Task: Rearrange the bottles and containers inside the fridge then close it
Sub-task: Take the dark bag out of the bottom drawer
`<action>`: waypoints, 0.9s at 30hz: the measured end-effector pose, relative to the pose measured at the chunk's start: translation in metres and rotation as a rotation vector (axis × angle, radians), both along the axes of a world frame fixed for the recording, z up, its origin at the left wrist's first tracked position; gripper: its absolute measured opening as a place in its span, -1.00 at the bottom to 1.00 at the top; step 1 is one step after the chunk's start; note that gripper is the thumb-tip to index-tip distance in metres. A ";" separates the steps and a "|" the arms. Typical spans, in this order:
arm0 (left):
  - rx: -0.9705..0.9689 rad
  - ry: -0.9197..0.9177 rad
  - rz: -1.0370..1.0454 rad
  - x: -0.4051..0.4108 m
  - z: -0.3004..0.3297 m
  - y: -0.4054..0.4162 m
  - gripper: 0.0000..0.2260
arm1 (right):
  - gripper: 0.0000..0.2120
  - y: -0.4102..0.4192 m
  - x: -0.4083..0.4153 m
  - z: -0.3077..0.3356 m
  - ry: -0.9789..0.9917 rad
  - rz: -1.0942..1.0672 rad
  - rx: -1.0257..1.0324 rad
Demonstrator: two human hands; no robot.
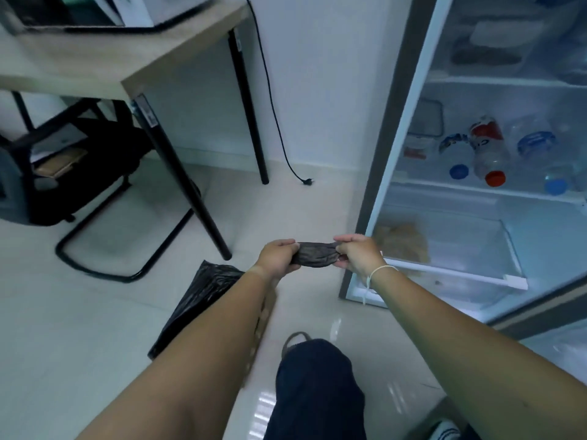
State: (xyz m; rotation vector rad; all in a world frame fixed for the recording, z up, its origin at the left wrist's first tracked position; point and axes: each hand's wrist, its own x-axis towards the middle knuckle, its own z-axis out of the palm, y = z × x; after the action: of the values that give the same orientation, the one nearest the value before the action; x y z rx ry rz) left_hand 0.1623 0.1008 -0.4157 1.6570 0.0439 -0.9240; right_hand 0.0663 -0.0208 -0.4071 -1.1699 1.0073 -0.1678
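Observation:
The fridge (394, 173) stands open at the right. On its middle shelf lie several plastic bottles: one with a red label and red cap (487, 150), others with blue caps (459, 171) and blue labels (536, 144). A clear container (427, 117) sits at the shelf's left. A container with dark contents (489, 49) rests on the upper shelf. The lower drawer (451, 274) holds something tan. In front of the fridge, my left hand (275, 257) and my right hand (357, 254) each pinch one end of a small dark plastic bag (314, 255), stretched between them.
A black rubbish bag (197, 300) lies on the tiled floor below my left arm. A wooden desk (143, 49) with black legs stands at the left, a black chair (79, 173) under it. A black cable with a plug (306, 182) lies by the wall. My knee (317, 376) is below.

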 end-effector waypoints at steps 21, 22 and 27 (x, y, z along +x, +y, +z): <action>0.322 0.050 0.405 0.076 -0.120 0.163 -0.82 | -0.71 0.125 0.136 -0.113 0.307 0.683 -0.181; 0.336 0.044 0.415 0.077 -0.124 0.163 -0.83 | -0.70 0.124 0.137 -0.116 0.309 0.689 -0.189; 0.443 0.008 0.404 0.081 -0.131 0.166 -0.86 | -0.70 0.126 0.141 -0.121 0.301 0.697 -0.207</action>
State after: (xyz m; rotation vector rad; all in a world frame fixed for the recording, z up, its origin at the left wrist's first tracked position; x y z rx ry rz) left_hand 0.2430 0.2672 -0.5471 1.9511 0.6050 -0.6364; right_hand 0.2073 0.1047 -0.5276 -1.7055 0.7943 0.4794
